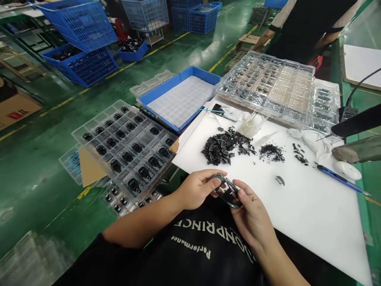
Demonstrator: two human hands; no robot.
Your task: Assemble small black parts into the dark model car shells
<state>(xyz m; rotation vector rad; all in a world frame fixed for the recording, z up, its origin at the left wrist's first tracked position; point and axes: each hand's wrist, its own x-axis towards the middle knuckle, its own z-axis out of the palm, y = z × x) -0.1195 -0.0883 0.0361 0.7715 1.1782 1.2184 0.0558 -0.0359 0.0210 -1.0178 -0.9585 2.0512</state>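
Note:
My left hand and my right hand hold a dark model car body shell between them, just off the front edge of a white work board. Fingers and thumbs of both hands pinch its opposite ends, and its window openings show. A small dark curved frame piece lies on the board to the right. Beyond the hands are a heap of black plastic pieces, a scatter of tiny black bits and a few narrow black strips. Toward the right lies a blue-handled tool.
A clear compartment tray of dark car shells stands at left. Behind it is a blue tray with a white liner. Another clear tray of small parts sits farther back. A dark tool juts in from the right; a person stands opposite.

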